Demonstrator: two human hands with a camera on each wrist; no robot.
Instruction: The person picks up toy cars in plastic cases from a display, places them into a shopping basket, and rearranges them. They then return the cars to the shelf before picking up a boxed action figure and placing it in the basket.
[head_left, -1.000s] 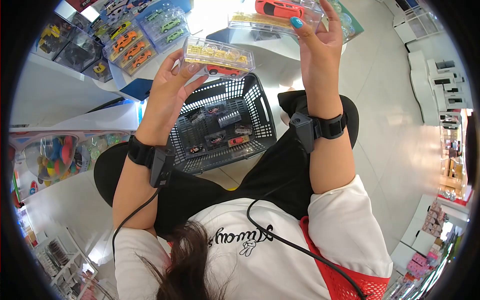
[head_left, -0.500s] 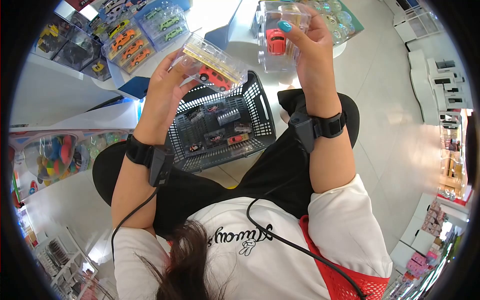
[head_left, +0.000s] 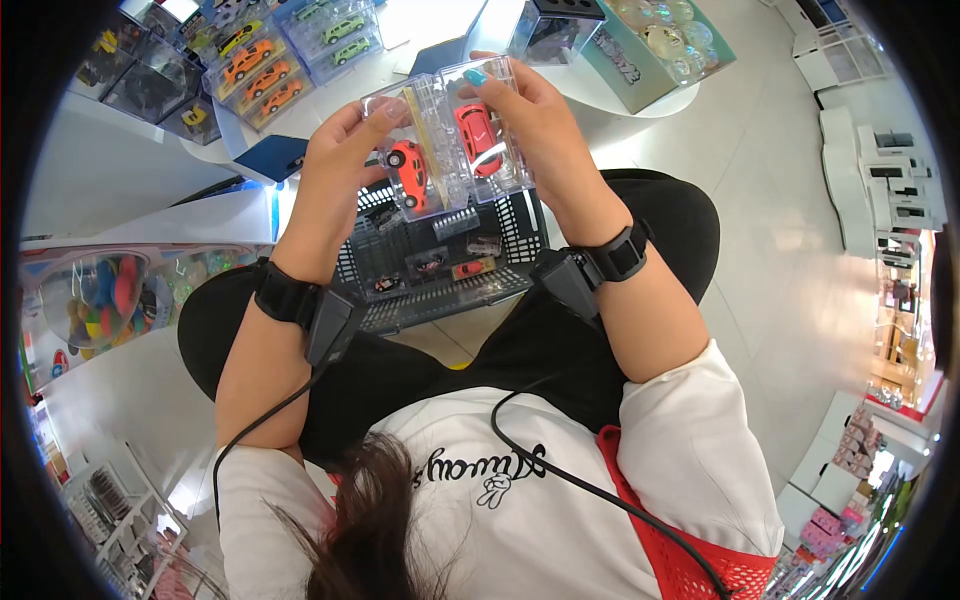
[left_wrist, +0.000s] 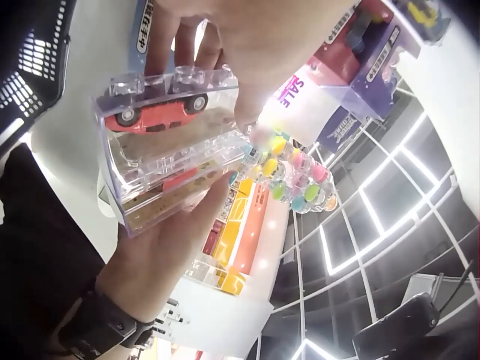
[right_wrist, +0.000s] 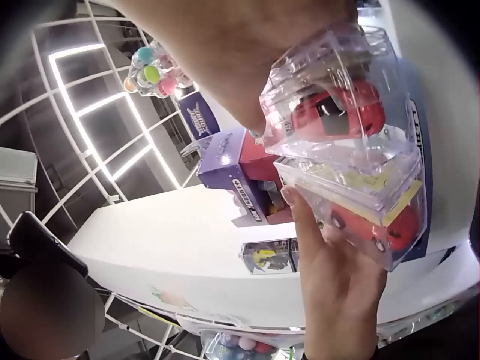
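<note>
In the head view my left hand (head_left: 335, 165) grips a clear case with an orange-red toy car (head_left: 408, 174). My right hand (head_left: 545, 130) pinches a second clear case with a red toy car (head_left: 479, 140), thumb on its top. The two cases stand side by side with their long sides against each other or nearly so. The right wrist view shows the right hand's case (right_wrist: 330, 112) close by the left hand's case (right_wrist: 367, 217). Beneath both hands is a dark basket (head_left: 400, 318) with several small boxed items in it.
A white display counter (head_left: 585, 122) runs along the front, with packs of orange cars (head_left: 262, 82) and green cars (head_left: 345, 38) at the left. A carton of clear balls (head_left: 680, 40) and a clear box (head_left: 545, 40) stand at the front right.
My right hand has brought its case leftward and turned it upright beside the other. The left hand's case has tilted steeper. The clear box on the counter has come into view.
</note>
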